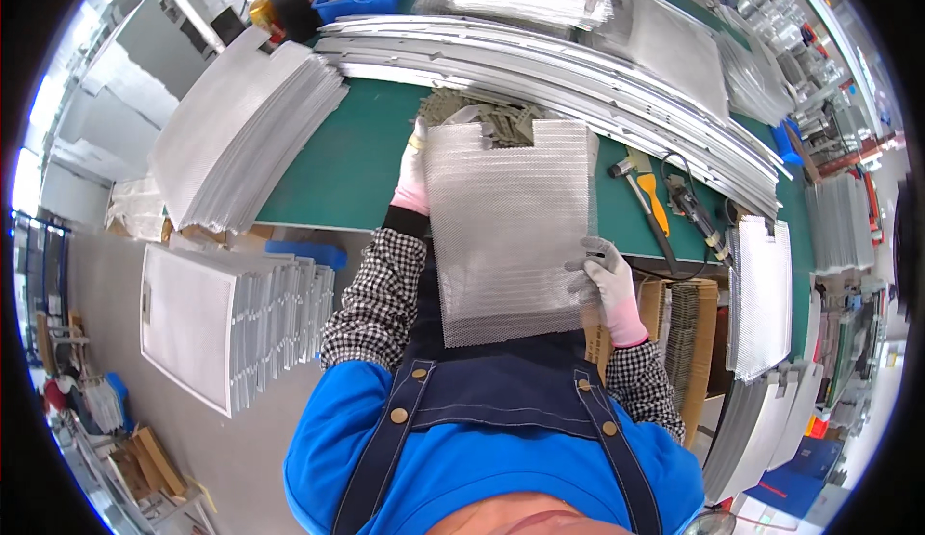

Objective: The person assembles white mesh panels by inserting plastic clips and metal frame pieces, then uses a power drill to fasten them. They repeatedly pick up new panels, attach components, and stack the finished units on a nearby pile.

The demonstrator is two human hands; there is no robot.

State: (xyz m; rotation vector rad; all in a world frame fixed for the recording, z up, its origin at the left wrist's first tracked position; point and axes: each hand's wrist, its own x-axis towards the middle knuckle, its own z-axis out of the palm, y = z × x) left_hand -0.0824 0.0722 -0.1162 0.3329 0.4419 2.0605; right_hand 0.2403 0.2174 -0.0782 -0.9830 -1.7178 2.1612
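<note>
A silvery metal mesh sheet [511, 217] with a notch cut into its far edge hangs over the bench's front edge, in front of my body. My left hand [414, 164], in a pale glove with a pink cuff, is closed on the sheet's far left edge; part of its fingers is hidden behind the mesh. On the lower right edge, my gloved right hand [609, 285] grips the sheet with grey-tipped fingers on its near face. Just beyond the notch lies a heap of small grey-brown pieces [482, 111], too small to name.
Stacked mesh sheets [241, 130] stand at the bench's left, with framed panels [193, 318] below. Long metal strips [540, 63] cross the green bench [376, 150]. A hammer [647, 209], a yellow-handled scraper [653, 203] and a corded power tool [696, 209] lie right. A blue bin [361, 3] stands behind.
</note>
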